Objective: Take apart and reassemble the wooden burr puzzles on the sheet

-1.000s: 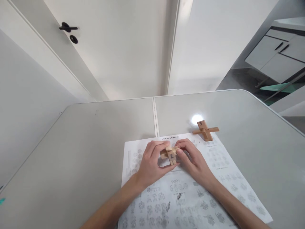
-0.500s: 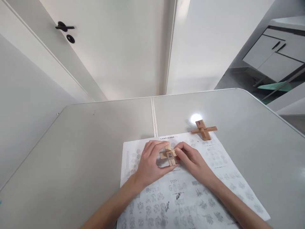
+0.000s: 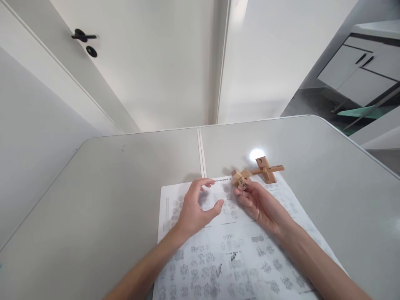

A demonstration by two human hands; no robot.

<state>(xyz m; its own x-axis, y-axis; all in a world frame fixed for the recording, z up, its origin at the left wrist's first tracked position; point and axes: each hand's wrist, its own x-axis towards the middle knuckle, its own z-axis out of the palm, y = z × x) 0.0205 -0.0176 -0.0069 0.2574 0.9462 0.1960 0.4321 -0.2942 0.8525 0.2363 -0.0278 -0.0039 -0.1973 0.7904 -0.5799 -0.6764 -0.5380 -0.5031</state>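
A small light wooden burr puzzle (image 3: 240,176) with handwritten marks on its piece ends is pinched in the fingertips of my right hand (image 3: 261,204). That hand is turned partly palm up above the paper's upper right. My left hand (image 3: 195,210) is over the upper left of the paper, thumb and fingers apart in a C shape with nothing between them. A darker wooden cross of interlocked pieces (image 3: 267,170), marked with a number, lies just right of the held puzzle, at the sheet's top edge. Whether the two wooden things touch, I cannot tell.
Beneath both hands lies a white printed sheet (image 3: 229,279) with rows of small puzzle diagrams. It rests on a pale grey table (image 3: 103,216) with a seam (image 3: 201,152) across its far half. Beyond stand a white door (image 3: 140,54) and, at right, a white cabinet (image 3: 359,71).
My left hand has let go of the light burr puzzle and stays open. My right hand has carried the puzzle rightward and slightly away, turning it over. The darker cross has stayed put.
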